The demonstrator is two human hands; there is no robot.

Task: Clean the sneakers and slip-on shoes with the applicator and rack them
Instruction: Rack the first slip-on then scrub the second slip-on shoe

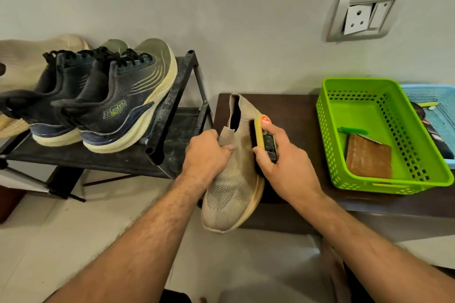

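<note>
The left hand (205, 152) grips a beige slip-on (232, 179) by the knit collar, fingers curled round the fabric, holding it with the toe pointing toward the person and the heel over the front left edge of the dark counter (295, 115). The right hand (283, 162) is closed round the applicator (264, 140), a yellow-backed block with a dark label and an orange sticker at its far end; thumb and fingers pinch its sides, and its dark face presses against the slip-on's right side near the opening.

To the left stands a black rack (170, 106). Two dark sneakers (110, 106) with cream soles and black laces sit side by side on its upper shelf, heels toward the person. Beyond them, at the left edge, more beige footwear is partly visible.

On the counter to the right sits a green basket (344, 167) holding a brown cloth (368, 157) and a small green item. A blue basket (433, 98) lies just behind it. A socket (364, 16) is on the wall above.
</note>
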